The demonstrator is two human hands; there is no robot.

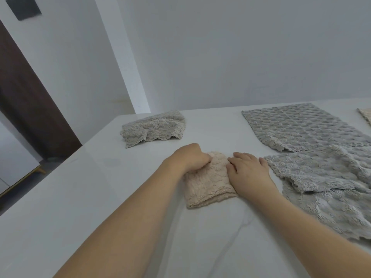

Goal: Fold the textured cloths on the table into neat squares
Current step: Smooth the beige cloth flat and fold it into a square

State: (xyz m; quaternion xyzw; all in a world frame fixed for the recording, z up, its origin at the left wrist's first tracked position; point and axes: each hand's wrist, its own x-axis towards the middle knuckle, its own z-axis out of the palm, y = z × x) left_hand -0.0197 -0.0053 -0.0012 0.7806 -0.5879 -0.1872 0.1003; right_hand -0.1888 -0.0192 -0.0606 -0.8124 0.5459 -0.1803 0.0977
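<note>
A small beige textured cloth, folded into a thick square, lies on the white table in front of me. My left hand grips its far left corner with curled fingers. My right hand lies flat on the cloth's right edge, fingers straight, pressing down. A folded grey cloth sits further back on the left. An unfolded grey waffle cloth lies spread at the back right. A rumpled grey cloth lies on the right, close to my right hand.
The corner of another beige cloth shows at the far right edge. The table's left edge runs diagonally, with floor and a dark brown door beyond it. A white wall stands behind the table.
</note>
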